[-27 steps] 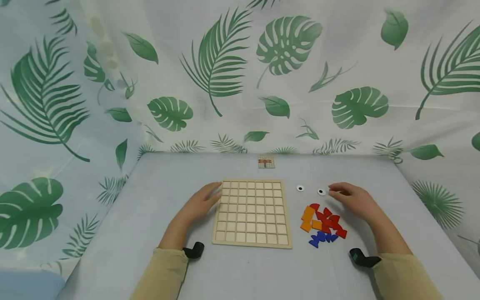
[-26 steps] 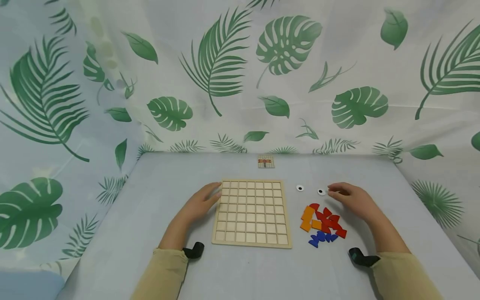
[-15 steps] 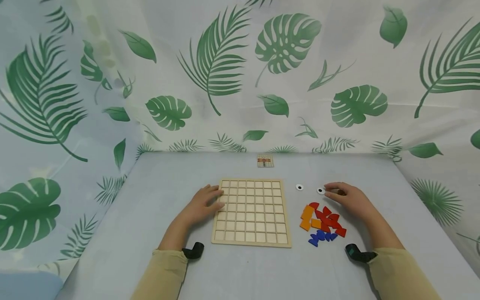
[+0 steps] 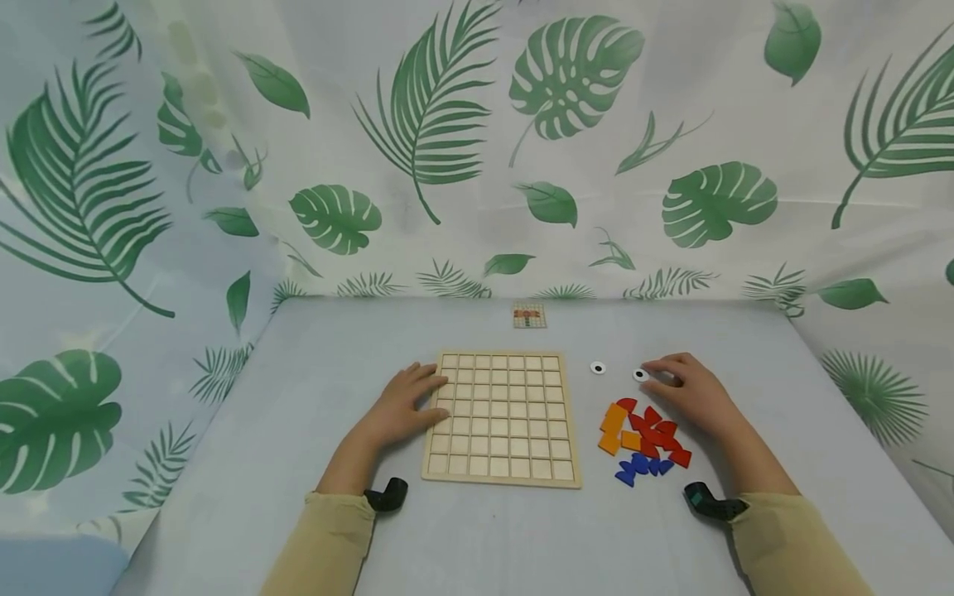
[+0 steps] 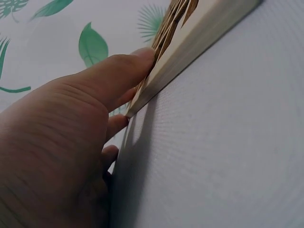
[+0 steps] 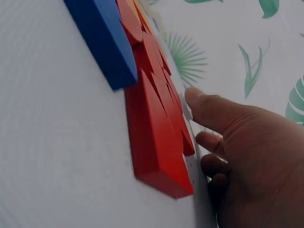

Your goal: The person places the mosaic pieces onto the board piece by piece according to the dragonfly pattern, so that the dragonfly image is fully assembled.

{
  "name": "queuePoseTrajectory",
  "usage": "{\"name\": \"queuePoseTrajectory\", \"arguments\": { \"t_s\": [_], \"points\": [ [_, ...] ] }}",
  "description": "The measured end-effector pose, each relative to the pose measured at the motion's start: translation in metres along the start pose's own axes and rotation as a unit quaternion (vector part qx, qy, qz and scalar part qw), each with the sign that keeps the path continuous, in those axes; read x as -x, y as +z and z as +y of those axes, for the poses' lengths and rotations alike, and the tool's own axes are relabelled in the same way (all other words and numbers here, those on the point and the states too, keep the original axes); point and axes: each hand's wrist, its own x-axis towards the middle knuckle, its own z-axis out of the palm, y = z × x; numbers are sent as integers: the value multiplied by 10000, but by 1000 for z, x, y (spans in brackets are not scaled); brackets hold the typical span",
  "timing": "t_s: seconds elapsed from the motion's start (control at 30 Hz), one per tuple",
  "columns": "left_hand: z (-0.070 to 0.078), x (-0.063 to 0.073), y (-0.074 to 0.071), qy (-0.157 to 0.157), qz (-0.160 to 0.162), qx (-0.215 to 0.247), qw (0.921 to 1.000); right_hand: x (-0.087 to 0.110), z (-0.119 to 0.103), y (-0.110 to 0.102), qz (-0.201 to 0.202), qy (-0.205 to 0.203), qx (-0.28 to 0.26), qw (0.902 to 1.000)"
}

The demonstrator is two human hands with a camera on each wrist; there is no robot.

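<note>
On the table lies a square wooden grid board (image 4: 501, 418) with bare cells. My left hand (image 4: 398, 406) rests on its left edge, thumb and fingertips over the rim; in the left wrist view the thumb lies on the board's top face. At right, the thumb and forefinger of my right hand (image 4: 693, 393) are at the right edge of a white disc (image 4: 639, 376) with a black dot, which lies on the table. Whether they touch it cannot be told. A similar disc (image 4: 598, 368) lies to its left. Nearer lie red pieces (image 4: 652, 430), orange pieces (image 4: 613, 426) and blue pieces (image 4: 638, 463).
A small patterned card (image 4: 529, 315) lies behind the board, showing a red and dark figure on a grid. A leaf-printed cloth (image 4: 447, 240) hangs behind and at both sides of the pale table (image 4: 492, 538).
My right hand has moved slightly left, its fingertips now at the disc's edge. My left hand has come further over the board's left rim. The pieces have kept their places.
</note>
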Motion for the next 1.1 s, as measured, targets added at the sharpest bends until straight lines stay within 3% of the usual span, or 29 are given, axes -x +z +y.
{"name": "queuePoseTrajectory", "arguments": {
  "t_s": [0.5, 1.1],
  "points": [
    [0, 0, -1, 88, 38, -92, 9999, -3, -6, 6, 339, 71, 172, 9993],
    [-3, 2, 0, 61, 54, 5, 10000, -2, -22, -8, 67, 55, 117, 9999]
  ]
}}
